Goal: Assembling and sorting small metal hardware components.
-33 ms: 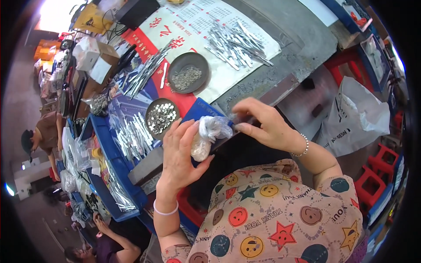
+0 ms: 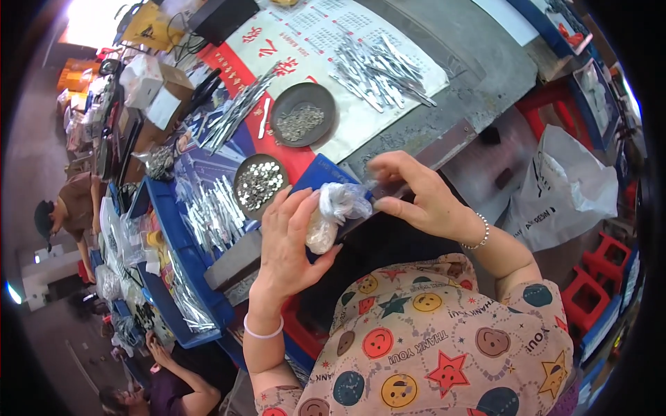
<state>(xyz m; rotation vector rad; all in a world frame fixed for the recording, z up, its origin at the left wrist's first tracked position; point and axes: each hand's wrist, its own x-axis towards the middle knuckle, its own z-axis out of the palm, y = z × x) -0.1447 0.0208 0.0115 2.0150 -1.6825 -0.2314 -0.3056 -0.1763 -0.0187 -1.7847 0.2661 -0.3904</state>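
My left hand [image 2: 286, 236] is wrapped round a clear plastic bag [image 2: 320, 234] with pale contents too blurred to name. The bag's bunched, twisted neck points right, toward my right hand [image 2: 420, 193]. There the thumb and forefinger are apart, and the loose end of the plastic reaches the thumb tip. Whether the hidden fingers touch the plastic is not visible. Behind the bag lies a blue block-like object [image 2: 320, 172], partly covered. A dark round dish [image 2: 243, 170] of small shiny discs is just beyond my left hand.
Another dark dish [image 2: 320, 93] holds small metal bits. Thin silvery strips [image 2: 381, 69] lie on a calendar sheet [image 2: 347, 142], with more strips [image 2: 215, 215] at left. A blue tray [image 2: 222, 312] borders the left side; a white bag [image 2: 555, 201] is at right. Two other people are at left.
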